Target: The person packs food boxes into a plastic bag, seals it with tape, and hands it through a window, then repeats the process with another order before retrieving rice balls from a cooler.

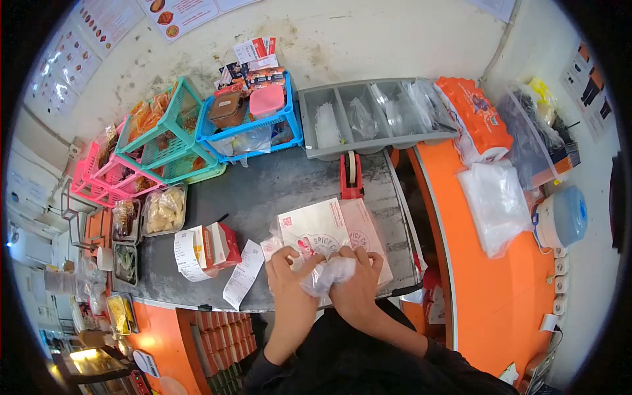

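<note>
Two white cardboard boxes, the upper one printed with a round "SPICY" logo and the other partly covered beneath it, lie at the table's front edge. A clear plastic bag appears to be around them, its top bunched up near me. My left hand is closed on the left part of the bunched bag, thumb toward the middle. From the right, my right hand pinches the same gathered plastic. Just behind the boxes stands a red tape dispenser; neither hand touches it.
Left of the boxes are a receipt and a small red-and-white carton with another receipt. At the back stand a blue basket, a green basket and a grey divided tray. Plastic bags lie on the orange counter.
</note>
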